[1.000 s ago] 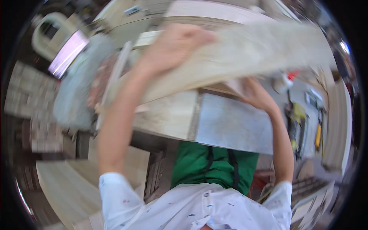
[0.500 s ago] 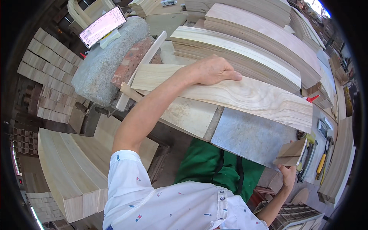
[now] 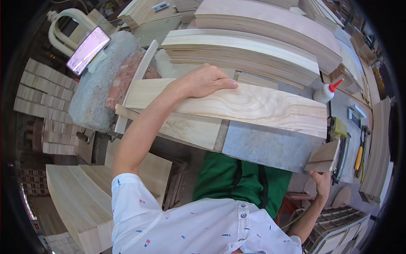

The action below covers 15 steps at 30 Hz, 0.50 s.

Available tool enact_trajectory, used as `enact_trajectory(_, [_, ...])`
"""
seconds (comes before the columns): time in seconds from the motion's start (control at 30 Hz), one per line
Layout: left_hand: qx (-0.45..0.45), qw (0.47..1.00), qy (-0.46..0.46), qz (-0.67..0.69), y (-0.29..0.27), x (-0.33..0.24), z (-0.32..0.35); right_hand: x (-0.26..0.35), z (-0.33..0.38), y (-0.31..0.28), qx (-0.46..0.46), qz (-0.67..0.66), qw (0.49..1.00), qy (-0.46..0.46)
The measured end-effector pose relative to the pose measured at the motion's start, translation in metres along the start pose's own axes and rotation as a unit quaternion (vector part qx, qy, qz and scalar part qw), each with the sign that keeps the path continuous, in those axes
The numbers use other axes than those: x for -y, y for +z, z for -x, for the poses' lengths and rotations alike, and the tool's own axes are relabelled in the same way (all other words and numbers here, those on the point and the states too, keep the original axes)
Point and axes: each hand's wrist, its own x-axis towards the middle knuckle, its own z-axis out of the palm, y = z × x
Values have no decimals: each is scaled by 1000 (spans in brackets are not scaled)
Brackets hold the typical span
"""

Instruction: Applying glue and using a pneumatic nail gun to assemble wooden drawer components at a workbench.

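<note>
A pale wooden board (image 3: 270, 106) with swirling grain lies lengthwise across the bench in front of me. My left hand (image 3: 207, 81) grips its far edge, thumb on top and the other fingers curled out of sight behind. The board's left end is by a thin wooden strip (image 3: 146, 63). Low on the right, my right hand (image 3: 321, 183) holds a small flat wooden block (image 3: 323, 156) from below, its fingers partly hidden behind it. This block is beside the near right corner of a grey metal plate (image 3: 270, 146), below the board's right end.
Stacked boards (image 3: 241, 51) stand behind the bench. A white glue bottle (image 3: 323, 94) with a red tip is past the board's right end, near a yellow-handled tool (image 3: 358, 158). At left, a phone (image 3: 88, 50) leans on a stone block (image 3: 91, 101); curved wooden pieces (image 3: 80, 199) stand below.
The whole view has shifted. The board's right end now sits nearer to me or lower, uncovering the glue bottle behind it. Both hands keep their holds.
</note>
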Motion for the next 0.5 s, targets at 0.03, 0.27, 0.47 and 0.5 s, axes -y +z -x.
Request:
enact_trajectory(0.03, [-4,1000,14,6,3,0,-3,0,2,-4,14,10,999,32])
enact_trajectory(0.27, [-19,999,-21,-33,4,10,11,11,-28,13,44,43,998,-29])
enact_trajectory(0.47, [-31,998,4,-58,5,13,8,26,-42,9,91,5,992,-87])
enact_trajectory(0.5, [-31,998,8,-57,2,12,11,26,-47,10,118,2,986,-114])
